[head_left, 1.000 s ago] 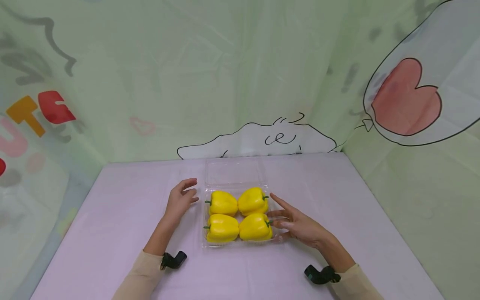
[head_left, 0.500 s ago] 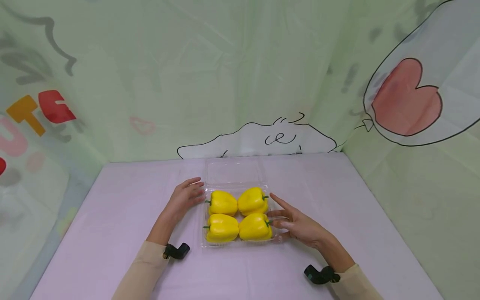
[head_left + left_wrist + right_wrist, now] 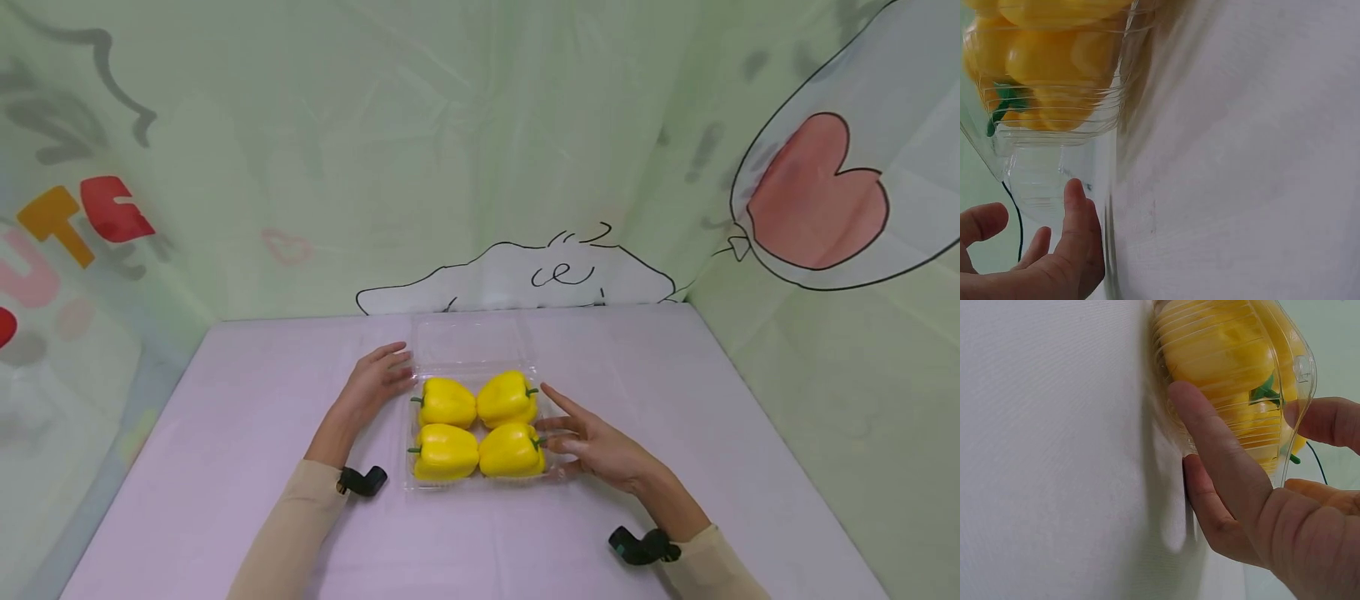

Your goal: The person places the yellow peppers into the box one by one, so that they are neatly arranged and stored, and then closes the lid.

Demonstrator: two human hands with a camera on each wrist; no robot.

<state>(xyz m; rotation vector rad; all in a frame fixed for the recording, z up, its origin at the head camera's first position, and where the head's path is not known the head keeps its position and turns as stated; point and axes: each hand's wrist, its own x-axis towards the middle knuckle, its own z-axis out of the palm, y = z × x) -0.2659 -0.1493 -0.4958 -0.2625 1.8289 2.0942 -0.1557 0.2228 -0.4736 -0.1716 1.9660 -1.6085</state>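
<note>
Several yellow bell peppers with green stems sit in a clear plastic clamshell box. Its see-through lid is folded back toward the far edge of the table. My left hand is beside the box's far left corner, near the lid's fold, with fingers loosely extended. In the left wrist view those fingertips point toward the lid; whether they touch it I cannot tell. At the right side, my right hand rests its spread fingers along the ribbed wall. The thumb lies by the rim in the right wrist view.
A pale lilac cloth covers the table. Light green fabric walls with printed drawings enclose it at the back and sides. Black wrist cameras sit on both wrists, over beige sleeves.
My left hand has moved forward and right to the box's far left corner, its fingers less curled than before. The right hand, box and peppers have kept their places.
</note>
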